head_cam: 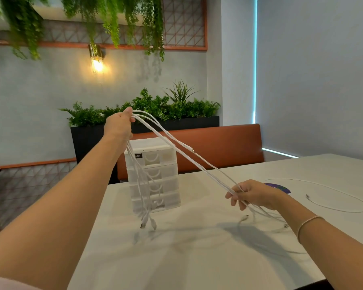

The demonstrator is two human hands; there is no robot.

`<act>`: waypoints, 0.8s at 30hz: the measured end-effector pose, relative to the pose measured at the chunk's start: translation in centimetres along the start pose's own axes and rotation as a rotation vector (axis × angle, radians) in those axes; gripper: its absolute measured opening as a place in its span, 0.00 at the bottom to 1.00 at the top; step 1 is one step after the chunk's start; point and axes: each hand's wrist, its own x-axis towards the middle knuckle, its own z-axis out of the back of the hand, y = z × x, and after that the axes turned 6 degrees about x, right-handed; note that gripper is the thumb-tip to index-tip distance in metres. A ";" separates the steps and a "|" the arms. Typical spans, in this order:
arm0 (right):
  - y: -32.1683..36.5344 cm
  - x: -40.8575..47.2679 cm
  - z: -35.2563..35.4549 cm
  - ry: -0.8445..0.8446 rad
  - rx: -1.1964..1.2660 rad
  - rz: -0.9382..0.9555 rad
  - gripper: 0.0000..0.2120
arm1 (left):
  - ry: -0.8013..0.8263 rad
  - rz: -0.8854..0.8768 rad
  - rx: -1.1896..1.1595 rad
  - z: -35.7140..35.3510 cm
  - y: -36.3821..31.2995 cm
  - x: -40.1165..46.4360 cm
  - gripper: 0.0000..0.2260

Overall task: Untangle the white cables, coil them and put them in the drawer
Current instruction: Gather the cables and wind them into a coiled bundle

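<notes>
My left hand [118, 126] is raised high above the table and grips a bundle of white cables [189, 155]. Their plug ends [148, 223] dangle below it, just above the tabletop. The strands run down to the right to my right hand [254, 195], whose curled fingers hold them low over the table. Loose ends trail on the table under that hand. A white drawer unit [155, 174] with several stacked drawers, all closed, stands behind the hanging ends.
One more white cable [331, 192] lies in a wide loop on the white table [197, 258] at the right, near a purple round disc [278, 188]. An orange bench and a black planter stand behind the table.
</notes>
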 end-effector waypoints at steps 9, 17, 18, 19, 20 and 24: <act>-1.0 0.5 0.1 -0.241 -0.499 -0.135 0.27 | 0.078 0.054 -0.218 -0.4 -2.1 -1.3 0.15; 0.3 1.3 0.0 -0.143 -0.420 -0.065 0.21 | 0.133 0.075 -0.303 0.1 -2.9 -2.2 0.16; 1.9 1.0 -0.1 -0.129 -0.288 0.020 0.29 | 0.147 0.055 -0.253 -0.1 -2.8 -2.4 0.15; 4.2 0.5 -0.2 -0.133 -0.125 0.129 0.33 | 0.163 0.028 -0.192 -0.4 -2.9 -2.5 0.15; 7.0 0.0 -0.2 -0.158 0.024 0.256 0.33 | 0.182 -0.006 -0.133 -0.7 -3.0 -2.7 0.15; 17.8 -0.5 -1.2 -0.156 0.317 0.441 0.29 | 0.266 -0.182 0.021 -2.7 -4.3 -4.0 0.16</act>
